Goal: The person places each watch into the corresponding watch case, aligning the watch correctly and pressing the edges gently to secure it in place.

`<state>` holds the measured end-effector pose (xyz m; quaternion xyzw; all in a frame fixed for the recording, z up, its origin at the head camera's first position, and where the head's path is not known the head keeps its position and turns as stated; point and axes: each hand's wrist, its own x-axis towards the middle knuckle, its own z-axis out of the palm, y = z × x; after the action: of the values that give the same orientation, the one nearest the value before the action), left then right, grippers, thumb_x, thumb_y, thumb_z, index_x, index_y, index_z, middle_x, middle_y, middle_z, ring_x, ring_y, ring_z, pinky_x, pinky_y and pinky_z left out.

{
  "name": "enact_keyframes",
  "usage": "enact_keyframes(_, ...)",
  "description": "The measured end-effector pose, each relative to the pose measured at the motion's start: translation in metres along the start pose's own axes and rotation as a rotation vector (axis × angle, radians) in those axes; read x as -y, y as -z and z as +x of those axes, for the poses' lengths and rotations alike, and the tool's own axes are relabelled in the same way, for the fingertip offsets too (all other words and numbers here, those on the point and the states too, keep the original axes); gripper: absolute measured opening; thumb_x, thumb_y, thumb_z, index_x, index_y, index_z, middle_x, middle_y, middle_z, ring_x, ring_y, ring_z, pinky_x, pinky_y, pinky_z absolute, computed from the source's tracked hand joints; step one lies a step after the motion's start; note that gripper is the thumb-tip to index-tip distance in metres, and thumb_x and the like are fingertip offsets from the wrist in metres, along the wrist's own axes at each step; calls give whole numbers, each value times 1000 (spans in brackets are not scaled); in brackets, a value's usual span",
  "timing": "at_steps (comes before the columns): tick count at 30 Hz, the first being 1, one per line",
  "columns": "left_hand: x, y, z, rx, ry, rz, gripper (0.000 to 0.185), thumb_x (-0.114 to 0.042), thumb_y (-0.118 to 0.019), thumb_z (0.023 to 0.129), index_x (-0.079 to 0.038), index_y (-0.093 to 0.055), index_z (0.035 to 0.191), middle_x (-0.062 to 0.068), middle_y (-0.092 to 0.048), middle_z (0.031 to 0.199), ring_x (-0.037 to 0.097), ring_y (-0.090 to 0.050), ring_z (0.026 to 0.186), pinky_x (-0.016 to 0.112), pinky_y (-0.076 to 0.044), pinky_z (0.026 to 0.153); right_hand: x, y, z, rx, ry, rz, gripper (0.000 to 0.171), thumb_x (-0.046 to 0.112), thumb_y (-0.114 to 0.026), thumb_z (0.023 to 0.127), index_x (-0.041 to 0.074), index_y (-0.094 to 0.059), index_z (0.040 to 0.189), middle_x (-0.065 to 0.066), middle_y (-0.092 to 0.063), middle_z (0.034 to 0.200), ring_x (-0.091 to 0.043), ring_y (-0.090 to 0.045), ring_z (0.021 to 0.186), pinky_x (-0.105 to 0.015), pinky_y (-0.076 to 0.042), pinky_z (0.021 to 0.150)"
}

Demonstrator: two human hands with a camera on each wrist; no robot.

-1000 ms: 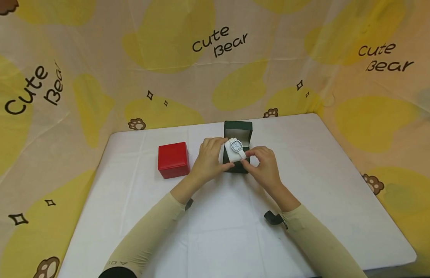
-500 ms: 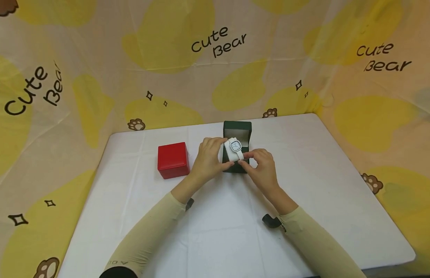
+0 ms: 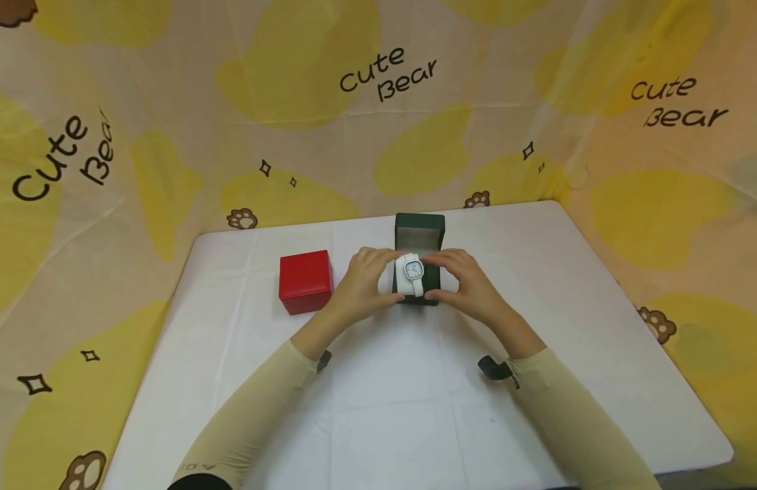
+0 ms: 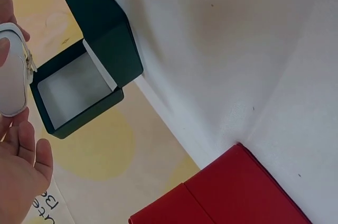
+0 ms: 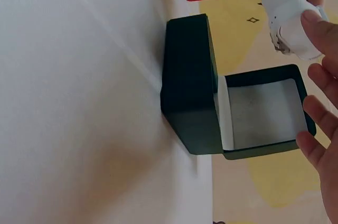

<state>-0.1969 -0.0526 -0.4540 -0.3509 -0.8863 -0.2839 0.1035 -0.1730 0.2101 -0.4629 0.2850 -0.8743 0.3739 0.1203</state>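
In the head view a white wristwatch [image 3: 414, 269] is wrapped around a white cushion [image 3: 402, 280], held above the open green box [image 3: 419, 221]. My left hand [image 3: 361, 286] grips the cushion's left end, thumb below and fingers above. From the right, my right hand [image 3: 476, 289] holds the watch and cushion between thumb and fingers. Across the underside of the cushion [image 5: 288, 12], the right wrist view shows my right thumb pressing. The strap's metal buckle [image 5: 280, 47] hangs near it. In the left wrist view the cushion is cut off at the edge.
A closed red box [image 3: 306, 282] stands left of the green box on the white table [image 3: 390, 408]. The green box's lid stands up at the back, and its pale lining shows. A patterned cloth [image 3: 329, 156] rises behind the table.
My right hand has shifted up and spread from pinching the strap's lower end to holding the right side. The watch and cushion have turned more upright and moved slightly down.
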Motion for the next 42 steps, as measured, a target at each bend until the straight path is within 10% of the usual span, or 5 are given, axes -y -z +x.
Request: enact_keyframes(42,-2,3,-2,-9,-55,-78,76,-26,-92,76,-10,-56,142,4,-62,137,21,-50,122,42,-41,107,-1,-8,10,53,63,89,83,24,-92,75,13,-50,146,-6,-55,144,-28,-43,138,-57,-28,115)
